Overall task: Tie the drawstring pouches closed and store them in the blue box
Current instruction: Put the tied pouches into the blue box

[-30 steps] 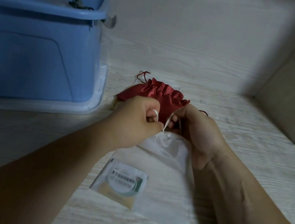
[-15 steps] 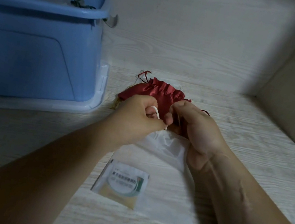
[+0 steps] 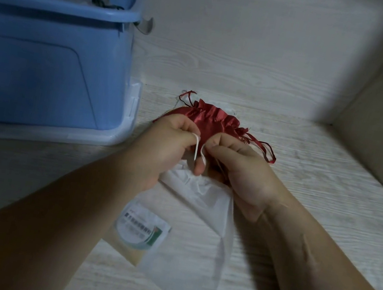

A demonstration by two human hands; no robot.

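- L hand [image 3: 167,145] + R hand [image 3: 240,168] close together mid-table [image 3: 332,182], each pinching white cord [image 3: 196,145] at gathered mouth of white pouch [image 3: 199,223].
- White pouch flat, stretching twd near edge; printed sachet [image 3: 141,235] seen thru fabric.
- Red pouch [image 3: 211,120] just behind hands, mouth cinched, strings trailing R.
- Blue box [image 3: 46,63] at far-left corner, sitting on clear lid [image 3: 131,108].

Pale wood-grain surface [image 3: 317,192], blue box [image 3: 45,68] at left, red pouch [image 3: 211,120] at centre, white pouch [image 3: 197,222] just nearer
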